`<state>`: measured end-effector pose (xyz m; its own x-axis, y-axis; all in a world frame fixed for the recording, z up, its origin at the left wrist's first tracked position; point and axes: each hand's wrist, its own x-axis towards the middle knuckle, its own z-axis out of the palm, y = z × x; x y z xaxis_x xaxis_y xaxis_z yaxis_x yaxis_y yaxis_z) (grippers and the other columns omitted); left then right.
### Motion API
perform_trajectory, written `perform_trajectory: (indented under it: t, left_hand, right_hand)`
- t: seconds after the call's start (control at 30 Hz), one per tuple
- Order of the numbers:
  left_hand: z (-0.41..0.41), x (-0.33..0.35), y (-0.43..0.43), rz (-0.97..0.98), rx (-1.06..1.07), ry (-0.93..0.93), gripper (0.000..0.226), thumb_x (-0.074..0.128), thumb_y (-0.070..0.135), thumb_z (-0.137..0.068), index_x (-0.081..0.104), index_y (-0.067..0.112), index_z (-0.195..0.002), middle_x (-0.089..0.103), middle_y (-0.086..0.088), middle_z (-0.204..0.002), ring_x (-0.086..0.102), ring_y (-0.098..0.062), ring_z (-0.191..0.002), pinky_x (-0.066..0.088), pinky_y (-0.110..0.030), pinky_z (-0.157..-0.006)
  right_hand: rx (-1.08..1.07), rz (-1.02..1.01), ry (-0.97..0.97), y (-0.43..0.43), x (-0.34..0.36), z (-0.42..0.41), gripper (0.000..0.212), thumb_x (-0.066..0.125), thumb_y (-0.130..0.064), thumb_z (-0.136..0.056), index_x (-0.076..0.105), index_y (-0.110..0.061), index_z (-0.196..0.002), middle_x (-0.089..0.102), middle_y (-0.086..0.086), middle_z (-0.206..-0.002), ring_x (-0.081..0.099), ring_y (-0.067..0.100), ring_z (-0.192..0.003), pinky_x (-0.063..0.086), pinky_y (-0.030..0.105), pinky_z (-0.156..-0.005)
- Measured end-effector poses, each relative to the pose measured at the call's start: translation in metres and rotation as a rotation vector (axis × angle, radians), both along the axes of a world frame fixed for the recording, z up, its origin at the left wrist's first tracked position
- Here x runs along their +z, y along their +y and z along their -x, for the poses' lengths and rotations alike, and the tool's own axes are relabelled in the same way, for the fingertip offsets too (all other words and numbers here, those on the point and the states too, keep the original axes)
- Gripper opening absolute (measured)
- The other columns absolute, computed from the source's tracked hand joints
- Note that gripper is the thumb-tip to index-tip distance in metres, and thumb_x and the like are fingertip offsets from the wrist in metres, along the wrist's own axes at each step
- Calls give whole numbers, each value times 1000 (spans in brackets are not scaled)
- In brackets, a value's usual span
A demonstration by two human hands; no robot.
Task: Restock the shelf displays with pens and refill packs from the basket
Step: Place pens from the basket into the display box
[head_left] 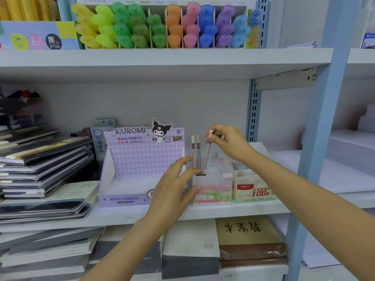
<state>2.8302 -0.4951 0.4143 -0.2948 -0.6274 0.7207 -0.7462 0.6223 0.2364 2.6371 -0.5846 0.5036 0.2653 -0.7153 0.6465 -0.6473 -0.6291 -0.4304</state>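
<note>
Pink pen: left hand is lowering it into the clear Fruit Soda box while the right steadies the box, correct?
Hands are swapped. The head view shows the right hand pinching the pink pen over the clear Fruit Soda box, while the left hand steadies the box.

Three slim pale pens (195, 151) upright in a translucent pink-labelled display box (213, 189), lilac Kuromi display (142, 165) alongside.

Your right hand (229, 142) pinching a pink pen (208, 149) by its cap, tip down in the clear display box (213, 187), your left hand (176, 185) bracing that box's left side, two pens (195, 151) upright inside, empty Kuromi display (140, 165) alongside.
</note>
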Motion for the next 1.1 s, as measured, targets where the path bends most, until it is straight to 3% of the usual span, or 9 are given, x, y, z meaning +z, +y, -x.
perform_trajectory:
  t: [0.17, 0.33, 0.53, 0.63, 0.7, 0.83, 1.03, 1.1]
  left_hand:
    - [1, -2, -1, 10, -13, 11, 33, 65, 25, -90, 57, 32, -121, 33, 9, -150, 45, -14, -126, 50, -32, -93]
    - [1, -3, -3, 12, -19, 4, 33, 65, 25, -91, 56, 31, -122, 31, 9, -151, 46, -14, -125, 46, -28, -95]
    - [3, 0, -1, -12, -22, -3, 31, 63, 24, -92, 56, 28, -122, 31, 8, -151, 42, -14, -131, 44, -32, -100]
    - [4, -2, 8, -21, -7, 13, 42, 60, 26, -94, 48, 27, -134, 29, 6, -154, 32, -14, -139, 37, -33, -108]
    - [5, -9, 20, 25, 13, 68, 43, 58, 24, -94, 47, 21, -136, 33, 0, -151, 35, -16, -137, 38, -30, -105]
    - [4, -59, 47, 178, 131, 138, 27, 52, 15, -87, 55, 10, -113, 51, -5, -115, 49, -18, -104, 42, -29, -85]
    - [-14, -198, 88, -100, 98, -81, 19, 61, -9, -75, 64, 7, -87, 59, -8, -86, 53, -29, -74, 40, -40, -60]
    - [-15, -246, 100, -371, 33, -179, 16, 59, -2, -83, 65, 8, -93, 62, -9, -89, 56, -30, -78, 41, -37, -63]
  right_hand:
    - [-9, 24, -57, -4, -4, -6, 20, 61, -18, -93, 50, -20, -110, 72, -1, -79, 65, 16, -76, 48, 31, -71]
    - [-42, 6, -40, -10, -5, -11, 16, 67, -18, -88, 59, -19, -102, 67, -1, -88, 63, 17, -82, 52, 35, -79]
    - [-47, -104, 54, -4, -5, -8, 31, 61, -16, -92, 61, -14, -123, 69, 4, -104, 61, 17, -100, 48, 36, -95]
    - [-74, 14, 52, 18, -9, -6, 39, 60, -22, -94, 54, -17, -132, 64, 0, -117, 55, 16, -110, 39, 41, -103]
    - [-1, 153, -65, 45, -16, -8, 30, 58, -18, -94, 59, -15, -124, 65, -3, -109, 57, 12, -101, 43, 39, -97]
    - [250, 243, -164, 106, -58, -23, 11, 56, -10, -93, 66, -7, -97, 66, -5, -83, 61, 14, -69, 48, 25, -62]
    - [377, -189, 34, 144, -210, -39, 12, 58, -14, -92, 68, -11, -85, 64, 2, -68, 58, 16, -58, 48, 33, -56]
    - [383, -374, 99, 148, -267, -36, 13, 58, -15, -93, 68, -14, -86, 63, -5, -64, 56, 8, -55, 46, 28, -55]
